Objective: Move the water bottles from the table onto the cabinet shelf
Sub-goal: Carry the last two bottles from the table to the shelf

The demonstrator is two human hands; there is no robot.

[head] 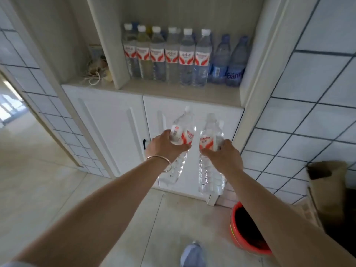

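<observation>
I stand facing a white cabinet. My left hand grips two clear water bottles with red-and-white labels, held side by side below the shelf. My right hand grips two more of the same water bottles. Both pairs hang in front of the lower cabinet doors. The wooden cabinet shelf above carries a row of several red-labelled bottles and two blue bottles at the right end. The table is out of view.
A divider separates a left compartment holding a tangle of cord. A red bucket stands on the floor at the lower right, beside a brown cardboard box. Tiled walls flank the cabinet. A doorway opens at the left.
</observation>
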